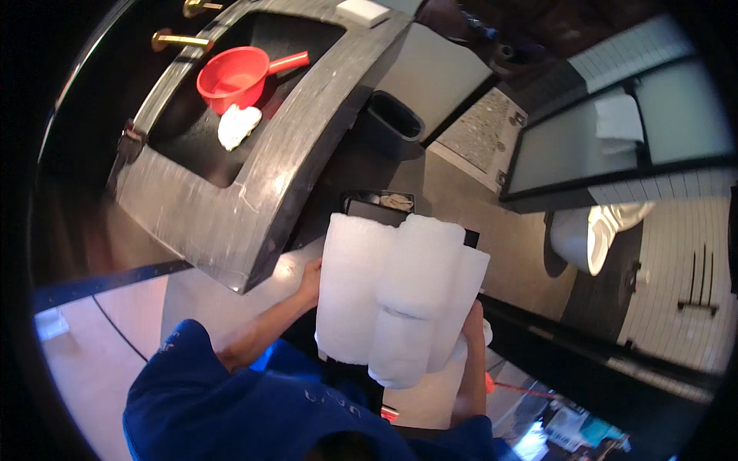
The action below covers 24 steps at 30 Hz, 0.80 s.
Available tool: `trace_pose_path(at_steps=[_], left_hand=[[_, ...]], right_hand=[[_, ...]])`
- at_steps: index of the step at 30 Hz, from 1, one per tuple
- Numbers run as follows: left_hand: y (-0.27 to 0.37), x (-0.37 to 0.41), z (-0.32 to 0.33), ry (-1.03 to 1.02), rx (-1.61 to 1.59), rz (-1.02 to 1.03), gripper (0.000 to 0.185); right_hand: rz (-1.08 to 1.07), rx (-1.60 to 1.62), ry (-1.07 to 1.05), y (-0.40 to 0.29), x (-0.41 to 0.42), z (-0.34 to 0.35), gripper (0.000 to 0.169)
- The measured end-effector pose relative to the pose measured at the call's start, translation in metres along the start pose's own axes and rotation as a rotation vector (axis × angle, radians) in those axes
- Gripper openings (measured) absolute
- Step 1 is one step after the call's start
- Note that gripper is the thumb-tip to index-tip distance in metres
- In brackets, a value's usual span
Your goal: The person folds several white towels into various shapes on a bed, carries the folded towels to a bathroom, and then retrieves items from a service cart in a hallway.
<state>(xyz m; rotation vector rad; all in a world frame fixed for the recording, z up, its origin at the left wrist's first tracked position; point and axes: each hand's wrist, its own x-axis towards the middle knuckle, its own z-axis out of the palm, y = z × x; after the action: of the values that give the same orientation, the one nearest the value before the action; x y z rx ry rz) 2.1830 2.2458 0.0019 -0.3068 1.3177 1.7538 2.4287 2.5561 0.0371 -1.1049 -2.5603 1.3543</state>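
Note:
Several white towels (424, 271), some of them rolled, are bundled together in front of my chest. My left hand (312, 280) grips the bundle's left side, its fingers mostly hidden by the towels. On the opposite side my right hand (474, 324) grasps the lower right edge, also partly covered. Just beyond the towels shows a black tray (413, 196) with small brown and pale items in it; the bundle hides the area below.
Left of me, a dark sink basin (230, 173) in a grey stone counter (271, 190) holds a red dipper (236, 75) and a crumpled white cloth (237, 127). A black bin (389, 129) stands beside the counter. Rightward are a toilet (594, 242) and glass panels (571, 150).

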Motion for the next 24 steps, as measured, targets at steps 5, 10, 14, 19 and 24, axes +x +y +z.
trace_pose_path(at_steps=[5,10,14,19,24], left_hand=[[-0.001,0.012,0.036,0.202,0.084,0.038,0.021],[-0.014,0.033,0.074,0.259,0.041,0.083,0.023],[-0.025,0.048,0.108,0.325,0.031,0.034,0.024],[-0.045,0.056,0.149,0.361,-0.112,0.115,0.024],[-0.065,0.082,0.153,0.412,-0.149,0.116,0.024]], right_hand=[[0.018,0.080,-0.011,0.010,0.050,-0.012,0.032],[0.098,0.111,-0.126,0.025,0.101,-0.048,0.032],[0.001,-0.140,-0.179,0.033,0.135,-0.083,0.031],[-0.042,-0.165,-0.249,0.039,0.184,-0.122,0.034],[-0.372,-0.291,-0.390,0.034,0.242,-0.123,0.032]])
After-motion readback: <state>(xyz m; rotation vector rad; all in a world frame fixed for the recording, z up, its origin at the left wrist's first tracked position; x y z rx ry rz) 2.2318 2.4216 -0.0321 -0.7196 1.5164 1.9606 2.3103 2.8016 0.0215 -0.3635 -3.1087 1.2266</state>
